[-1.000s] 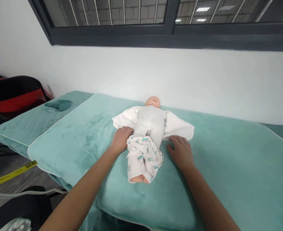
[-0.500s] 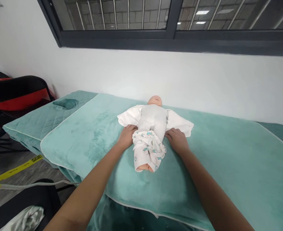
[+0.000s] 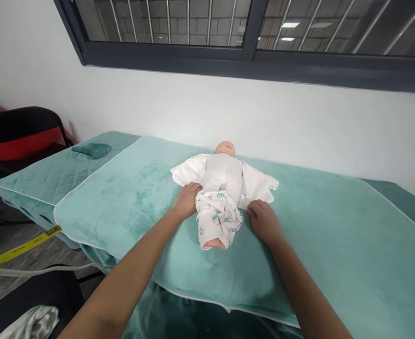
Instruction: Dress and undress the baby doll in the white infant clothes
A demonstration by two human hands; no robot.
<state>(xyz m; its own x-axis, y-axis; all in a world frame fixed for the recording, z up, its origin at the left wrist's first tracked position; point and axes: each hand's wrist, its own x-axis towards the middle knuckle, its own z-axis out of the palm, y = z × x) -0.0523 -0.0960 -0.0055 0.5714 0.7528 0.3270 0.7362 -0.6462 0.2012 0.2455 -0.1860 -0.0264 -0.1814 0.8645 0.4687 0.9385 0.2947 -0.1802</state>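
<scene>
A baby doll [image 3: 225, 148] lies on its back, head toward the wall, its torso in plain white cloth. A white top [image 3: 258, 182] is spread open under it, one flap out to each side. White pants with a teal print [image 3: 219, 217] are bunched over the lower body, and skin-coloured plastic shows at their bottom opening. My left hand [image 3: 188, 200] rests at the doll's waist, fingers curled against the pants' edge; its fingertips are partly hidden. On the other side my right hand [image 3: 264, 220] is closed on the lower edge of the right flap.
A teal plush cover [image 3: 122, 202] lies over the bed, with a face hole [image 3: 93, 150] at its left end. Behind it rise a white wall and a barred window. Black-and-red chairs [image 3: 23, 129] stand left; another black seat [image 3: 34, 301] holds patterned cloth. A pale cable [image 3: 48, 271] runs nearby.
My right hand has moved slightly down and away from the doll's waist, and the right flap's lower edge has shifted down with it. My left hand has stayed at the waist.
</scene>
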